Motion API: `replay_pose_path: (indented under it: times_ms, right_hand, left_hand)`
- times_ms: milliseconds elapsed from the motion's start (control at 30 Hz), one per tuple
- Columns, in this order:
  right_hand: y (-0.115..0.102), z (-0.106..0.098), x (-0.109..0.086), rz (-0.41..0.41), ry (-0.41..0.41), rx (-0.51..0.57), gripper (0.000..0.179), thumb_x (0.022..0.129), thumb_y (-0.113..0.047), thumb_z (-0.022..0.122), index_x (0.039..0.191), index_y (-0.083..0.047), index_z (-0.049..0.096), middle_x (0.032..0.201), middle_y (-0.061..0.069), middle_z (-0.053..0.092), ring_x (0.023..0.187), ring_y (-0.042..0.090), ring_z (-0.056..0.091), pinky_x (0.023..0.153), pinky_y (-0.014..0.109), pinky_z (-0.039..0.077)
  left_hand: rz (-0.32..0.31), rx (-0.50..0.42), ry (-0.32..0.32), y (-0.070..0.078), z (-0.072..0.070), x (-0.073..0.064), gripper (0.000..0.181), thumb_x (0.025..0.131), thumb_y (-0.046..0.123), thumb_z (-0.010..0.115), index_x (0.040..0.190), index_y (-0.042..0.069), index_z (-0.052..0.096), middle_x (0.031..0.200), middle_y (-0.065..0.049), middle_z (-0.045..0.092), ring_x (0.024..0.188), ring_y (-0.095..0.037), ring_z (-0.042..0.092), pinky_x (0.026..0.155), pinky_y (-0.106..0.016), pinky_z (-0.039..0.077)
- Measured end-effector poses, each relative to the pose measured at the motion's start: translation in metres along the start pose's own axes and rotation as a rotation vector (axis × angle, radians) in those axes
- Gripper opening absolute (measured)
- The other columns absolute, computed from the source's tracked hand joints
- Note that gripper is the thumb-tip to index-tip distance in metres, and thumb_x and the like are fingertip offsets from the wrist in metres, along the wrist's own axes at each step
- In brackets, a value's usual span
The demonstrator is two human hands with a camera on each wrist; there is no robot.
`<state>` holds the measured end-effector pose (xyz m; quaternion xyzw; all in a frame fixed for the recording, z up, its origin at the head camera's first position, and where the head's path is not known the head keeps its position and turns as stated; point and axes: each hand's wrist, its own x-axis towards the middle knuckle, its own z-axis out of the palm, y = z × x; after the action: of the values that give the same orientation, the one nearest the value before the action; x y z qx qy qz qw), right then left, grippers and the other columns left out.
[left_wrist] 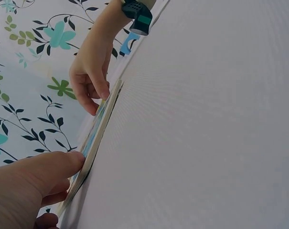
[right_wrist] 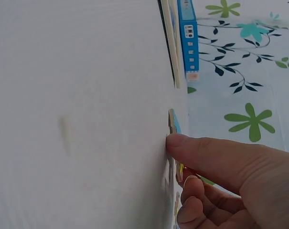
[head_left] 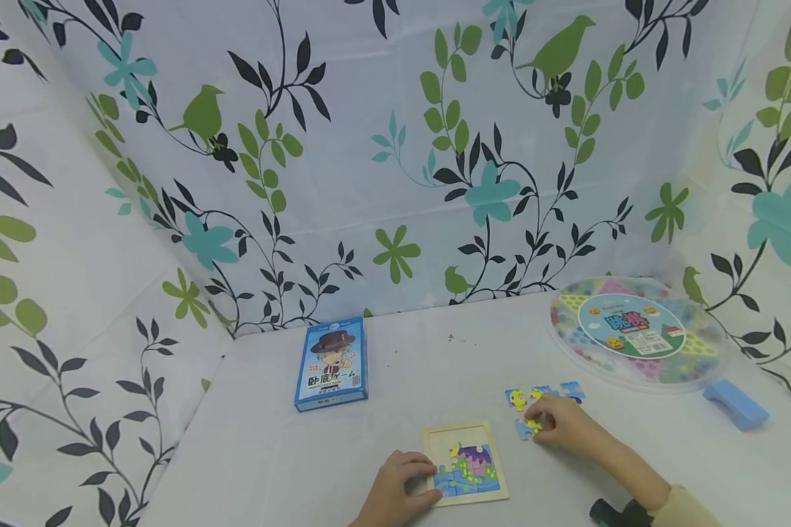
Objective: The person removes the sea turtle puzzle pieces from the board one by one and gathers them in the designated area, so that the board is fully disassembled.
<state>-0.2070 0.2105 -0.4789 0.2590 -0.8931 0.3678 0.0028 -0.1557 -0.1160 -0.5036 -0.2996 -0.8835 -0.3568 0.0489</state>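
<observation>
A square wooden jigsaw tray [head_left: 464, 503] lies on the table, its lower part filled with joined pieces in blue, purple and green. My left hand [head_left: 398, 487] holds the tray's left edge between thumb and fingers; in the left wrist view the thumb [left_wrist: 68, 164] lies on the rim. To the right, my right hand [head_left: 567, 424] pinches a blue and yellow jigsaw piece [head_left: 523, 430]. That piece [right_wrist: 176, 125] shows edge-on in the right wrist view, thumb against it. Several loose pieces [head_left: 517, 399] lie just beyond the right hand, partly hidden by it.
A blue card-game box [head_left: 332, 366] lies at the back left. At the back right is a round, clear-lidded case [head_left: 567, 337] with colourful contents, and a light blue plastic object [head_left: 734, 405] lies in front of it. Patterned cloth [head_left: 343, 183] hangs behind the table.
</observation>
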Motion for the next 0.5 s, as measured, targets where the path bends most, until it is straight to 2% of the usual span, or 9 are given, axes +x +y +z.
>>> replay_pose_path:
  times_ms: [233,500]
  right_hand:
    - [-0.0022,0.0008,-0.0006,0.040,-0.001,0.033,0.024,0.070,-0.004,0.072,0.093,-0.001,0.064,0.079,-0.003,0.052,0.056,0.004,0.040,0.050,0.023,0.038]
    - [0.0008,0.0014,-0.0009,0.054,0.005,0.042,0.023,0.069,-0.006,0.074,0.090,-0.002,0.066,0.080,-0.003,0.054,0.055,0.004,0.039,0.049,0.023,0.038]
  left_hand:
    - [-0.045,-0.011,-0.024,0.0022,-0.0015,0.0009,0.031,0.078,0.038,0.067,0.094,0.012,0.069,0.098,0.010,0.058,0.089,-0.009,0.048,0.079,-0.032,0.042]
    - [-0.018,0.005,-0.010,0.0007,-0.0002,-0.0003,0.029,0.078,0.037,0.067,0.093,0.012,0.069,0.098,0.010,0.058,0.091,-0.010,0.050,0.081,-0.035,0.041]
